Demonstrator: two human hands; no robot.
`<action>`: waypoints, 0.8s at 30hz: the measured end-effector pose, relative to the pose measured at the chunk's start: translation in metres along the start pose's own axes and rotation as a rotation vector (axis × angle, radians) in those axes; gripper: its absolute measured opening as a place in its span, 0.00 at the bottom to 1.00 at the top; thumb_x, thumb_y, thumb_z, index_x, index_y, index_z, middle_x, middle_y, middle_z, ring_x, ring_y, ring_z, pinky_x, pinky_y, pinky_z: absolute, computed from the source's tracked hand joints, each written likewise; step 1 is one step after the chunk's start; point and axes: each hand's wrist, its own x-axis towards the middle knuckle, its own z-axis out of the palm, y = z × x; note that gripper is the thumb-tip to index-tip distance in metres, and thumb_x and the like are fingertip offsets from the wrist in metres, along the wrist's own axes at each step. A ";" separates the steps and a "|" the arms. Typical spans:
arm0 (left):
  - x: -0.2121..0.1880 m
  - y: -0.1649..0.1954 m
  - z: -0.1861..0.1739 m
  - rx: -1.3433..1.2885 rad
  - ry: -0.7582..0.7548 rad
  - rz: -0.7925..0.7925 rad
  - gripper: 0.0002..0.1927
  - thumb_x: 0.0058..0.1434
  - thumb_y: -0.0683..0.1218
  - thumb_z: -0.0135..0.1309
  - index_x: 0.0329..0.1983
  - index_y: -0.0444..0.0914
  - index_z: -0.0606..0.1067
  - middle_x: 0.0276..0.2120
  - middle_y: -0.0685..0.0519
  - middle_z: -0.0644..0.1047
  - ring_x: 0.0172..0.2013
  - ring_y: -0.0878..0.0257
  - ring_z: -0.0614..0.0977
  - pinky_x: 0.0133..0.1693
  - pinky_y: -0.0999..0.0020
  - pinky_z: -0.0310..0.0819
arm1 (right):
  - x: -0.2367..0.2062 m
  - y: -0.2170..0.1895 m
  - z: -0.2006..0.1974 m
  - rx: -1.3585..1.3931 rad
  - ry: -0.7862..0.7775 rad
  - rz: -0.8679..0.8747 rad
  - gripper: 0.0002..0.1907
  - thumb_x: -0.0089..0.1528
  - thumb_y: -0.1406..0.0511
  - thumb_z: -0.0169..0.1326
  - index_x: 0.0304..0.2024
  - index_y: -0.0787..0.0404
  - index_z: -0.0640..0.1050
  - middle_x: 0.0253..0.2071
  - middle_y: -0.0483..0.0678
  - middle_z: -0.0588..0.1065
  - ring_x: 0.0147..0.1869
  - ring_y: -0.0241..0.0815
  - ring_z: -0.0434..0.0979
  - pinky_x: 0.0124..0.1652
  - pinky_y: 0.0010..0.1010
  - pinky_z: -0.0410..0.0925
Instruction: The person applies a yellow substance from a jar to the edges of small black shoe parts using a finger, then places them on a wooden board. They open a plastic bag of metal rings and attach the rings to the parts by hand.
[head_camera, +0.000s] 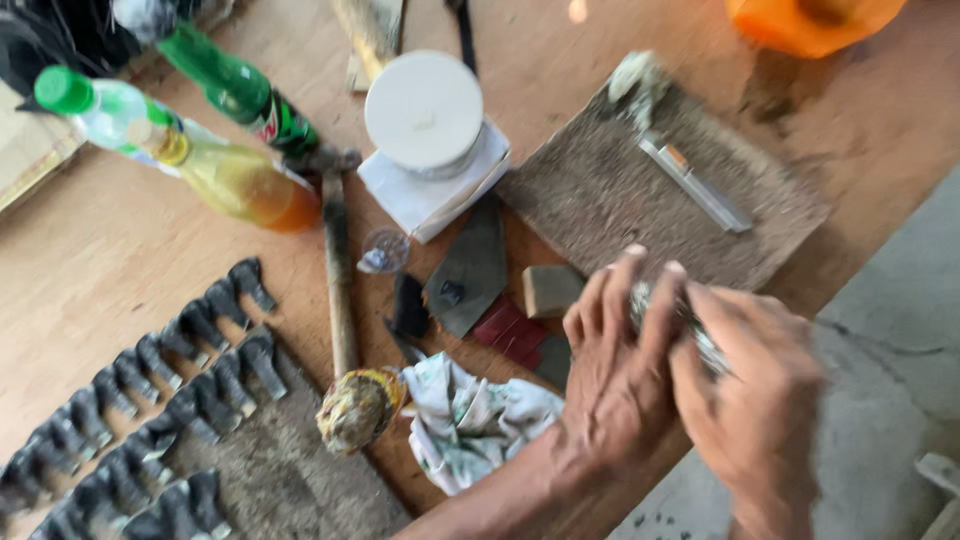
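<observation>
Both hands are closest to the lens: left hand (615, 375) and right hand (755, 405) are clenched together around a small shiny metal piece (690, 325), hanging over the wooden table's (110, 250) right edge, open floor beyond it. Everything else relative to that piece: big rough brown mat (600, 190) right behind it, rows of dark cast parts (150, 400) far left, crumpled rag (470, 420) just left, white tub (423, 110) and two bottles (200, 150) further back-left.
</observation>
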 end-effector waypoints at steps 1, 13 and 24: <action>-0.015 0.009 -0.010 0.004 0.018 0.027 0.38 0.62 0.44 0.57 0.73 0.40 0.56 0.71 0.33 0.61 0.71 0.38 0.64 0.67 0.38 0.57 | -0.012 -0.006 -0.011 0.057 -0.036 0.027 0.19 0.60 0.66 0.59 0.54 0.63 0.78 0.50 0.53 0.78 0.54 0.49 0.79 0.55 0.42 0.71; -0.120 -0.026 -0.112 -0.523 -0.169 -0.547 0.31 0.56 0.42 0.69 0.63 0.36 0.71 0.47 0.50 0.84 0.45 0.63 0.88 0.45 0.65 0.87 | -0.036 -0.049 -0.011 0.365 -0.524 -0.187 0.35 0.59 0.48 0.53 0.65 0.57 0.73 0.60 0.53 0.72 0.61 0.53 0.77 0.52 0.43 0.73; -0.182 -0.060 -0.145 -1.298 0.092 -0.699 0.23 0.56 0.38 0.68 0.51 0.33 0.71 0.41 0.50 0.84 0.39 0.67 0.85 0.42 0.70 0.83 | -0.025 -0.078 0.040 0.163 -0.230 -0.169 0.13 0.64 0.67 0.61 0.52 0.56 0.78 0.47 0.52 0.80 0.48 0.43 0.81 0.44 0.33 0.76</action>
